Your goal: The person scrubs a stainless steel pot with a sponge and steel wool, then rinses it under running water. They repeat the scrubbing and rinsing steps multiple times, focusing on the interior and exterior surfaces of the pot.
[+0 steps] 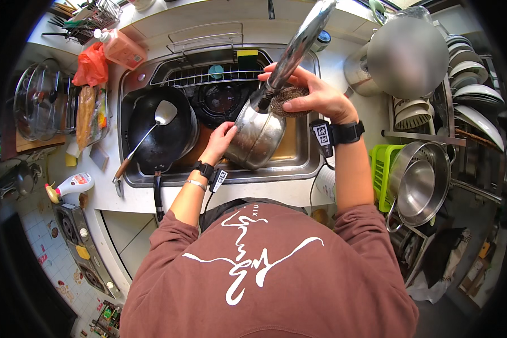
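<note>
A stainless-steel vessel (257, 137), dented-looking and bearing some lettering, is tilted in the right part of the steel sink (310, 148). My left hand (219, 141) grips its left side with the thumb and fingers. In my right hand (325, 95) is a brown wire scourer (293, 101), held against the vessel's upper right side. The chrome faucet (302, 40) slants down in front of the vessel and hides part of its top. Left in the sink lies a black wok (152, 139) with a metal spatula (165, 112) resting across it.
Behind the vessel are a wire rack (232, 76) and a yellow-green sponge (247, 59). A pink pump bottle (124, 48) stands back left; a white spray bottle (74, 184) lies front left. Stacked plates (477, 95) and steel bowls (418, 183) occupy the right.
</note>
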Motion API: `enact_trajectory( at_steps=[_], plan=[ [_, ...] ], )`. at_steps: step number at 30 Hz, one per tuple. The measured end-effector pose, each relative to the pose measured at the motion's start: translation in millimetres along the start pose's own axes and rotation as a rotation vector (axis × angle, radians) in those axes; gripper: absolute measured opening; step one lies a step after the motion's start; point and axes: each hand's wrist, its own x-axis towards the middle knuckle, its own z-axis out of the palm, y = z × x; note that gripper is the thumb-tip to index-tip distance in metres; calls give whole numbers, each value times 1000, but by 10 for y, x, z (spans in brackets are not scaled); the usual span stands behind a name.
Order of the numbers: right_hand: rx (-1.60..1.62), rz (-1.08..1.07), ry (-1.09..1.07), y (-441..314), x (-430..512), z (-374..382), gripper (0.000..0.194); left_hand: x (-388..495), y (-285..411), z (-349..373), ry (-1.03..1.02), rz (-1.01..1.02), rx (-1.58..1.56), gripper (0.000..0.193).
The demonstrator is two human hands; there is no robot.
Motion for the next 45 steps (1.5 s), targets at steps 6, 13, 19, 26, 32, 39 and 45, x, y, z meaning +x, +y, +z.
enact_trajectory(
  at_steps=[6, 13, 19, 26, 32, 39, 45],
  plan=[
    [-249, 255, 791, 1092, -103, 423, 34, 139, 161, 241, 124, -21, 323, 34],
    [-1152, -51, 723, 2441, 97, 1060, 37, 104, 148, 336, 234, 39, 254, 37],
    [-905, 468, 860, 2306, 270, 70, 41, 156, 124, 339, 203, 12, 317, 36],
    [-881, 247, 890, 2294, -167, 691, 55, 66, 60, 308, 195, 5, 248, 21],
    [-550, 267, 1106, 2660, 56, 281, 50, 102, -32, 215, 80, 88, 483, 22],
    [-109, 393, 1167, 2706, 109, -133, 54, 83, -421, 26, 79, -130, 450, 43],
    [-557, 224, 1003, 2459, -181, 799, 52, 124, -804, -196, -119, 342, 1105, 31]
  ],
)
